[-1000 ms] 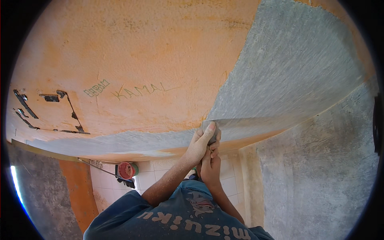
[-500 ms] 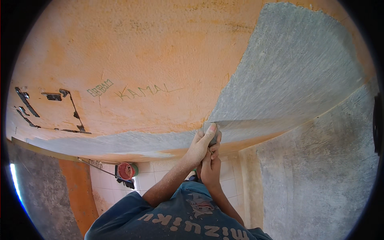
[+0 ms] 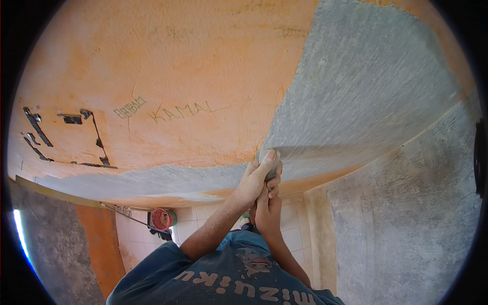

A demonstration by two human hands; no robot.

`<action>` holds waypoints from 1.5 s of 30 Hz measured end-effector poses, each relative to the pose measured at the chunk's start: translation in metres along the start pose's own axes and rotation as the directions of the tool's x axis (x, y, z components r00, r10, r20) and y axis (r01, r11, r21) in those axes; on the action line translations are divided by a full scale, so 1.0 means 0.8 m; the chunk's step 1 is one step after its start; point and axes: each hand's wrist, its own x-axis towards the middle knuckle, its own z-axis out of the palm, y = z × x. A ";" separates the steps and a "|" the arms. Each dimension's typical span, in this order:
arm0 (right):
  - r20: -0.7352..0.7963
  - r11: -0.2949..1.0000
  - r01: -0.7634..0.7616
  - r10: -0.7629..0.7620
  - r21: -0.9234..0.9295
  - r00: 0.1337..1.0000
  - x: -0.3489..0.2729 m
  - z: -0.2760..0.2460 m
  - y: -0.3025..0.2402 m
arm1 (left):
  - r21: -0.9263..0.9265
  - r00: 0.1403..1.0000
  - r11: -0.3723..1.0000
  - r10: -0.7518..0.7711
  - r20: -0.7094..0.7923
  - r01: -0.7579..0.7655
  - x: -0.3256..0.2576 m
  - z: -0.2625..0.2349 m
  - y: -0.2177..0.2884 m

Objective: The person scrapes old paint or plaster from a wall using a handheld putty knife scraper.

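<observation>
At frame centre I see the left hand (image 3: pixel 255 182) closed around a grey block (image 3: pixel 275 165) at the wall (image 3: pixel 203 66); the right hand (image 3: pixel 267 209) below, its grip I cannot tell. Upward is open; rightward, the corner (image 3: pixel 406 145) bounds.

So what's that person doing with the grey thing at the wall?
The person's left hand grips a small grey block up against the wall, with the right hand close in just below it. They are right where the orange paint meets a big rough grey patch. Pale dust covers the left hand and forearm. Down on the tiled floor, off to the left, stands a round container, reddish inside.
</observation>
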 end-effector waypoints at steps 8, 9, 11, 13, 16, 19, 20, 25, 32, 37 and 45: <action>0.014 1.000 -0.003 0.003 -0.029 1.000 -0.002 0.000 -0.007 | -0.039 0.999 0.999 -0.025 0.020 0.026 0.002 -0.007 -0.005; -0.016 0.996 0.048 -0.050 -0.077 0.999 -0.002 0.002 -0.008 | -0.037 0.999 0.999 -0.028 0.025 0.029 0.001 -0.004 0.000; 0.042 0.998 0.032 -0.030 -0.050 0.999 0.005 -0.003 -0.021 | -0.067 0.999 0.997 -0.034 0.021 0.035 -0.005 0.005 0.016; 0.118 1.000 0.010 -0.007 -0.025 0.993 0.004 -0.005 -0.028 | -0.065 0.999 0.997 -0.032 0.019 0.033 -0.004 0.003 0.010; 0.053 0.997 -0.080 0.080 0.010 0.995 0.002 -0.006 -0.016 | -0.053 0.999 0.998 -0.031 0.024 0.032 -0.001 0.002 0.008; 0.082 0.998 -0.065 0.064 0.012 0.995 -0.002 -0.006 -0.025 | -0.085 0.999 0.995 -0.048 -0.015 0.046 -0.009 0.013 0.021; 0.096 0.991 -0.125 0.120 0.042 0.988 0.000 -0.006 -0.033 | -0.069 0.999 0.996 -0.047 0.004 0.047 -0.008 0.018 0.029; 0.088 0.994 -0.107 0.104 0.033 0.991 0.000 -0.001 -0.036 | -0.078 0.998 0.996 -0.037 -0.057 0.032 -0.006 0.016 0.019; 0.097 0.991 -0.130 0.127 0.027 0.987 0.000 -0.004 -0.045 | -0.041 0.996 0.996 -0.083 0.046 0.084 -0.005 0.010 0.022; 0.094 0.978 -0.187 0.179 0.090 0.979 0.000 0.001 -0.071 | -0.105 0.998 0.994 -0.029 0.058 0.035 -0.009 0.027 0.043; 0.110 0.980 -0.196 0.190 0.040 0.976 0.002 -0.006 -0.069 | -0.081 0.993 0.995 -0.049 0.104 0.058 -0.010 0.024 0.043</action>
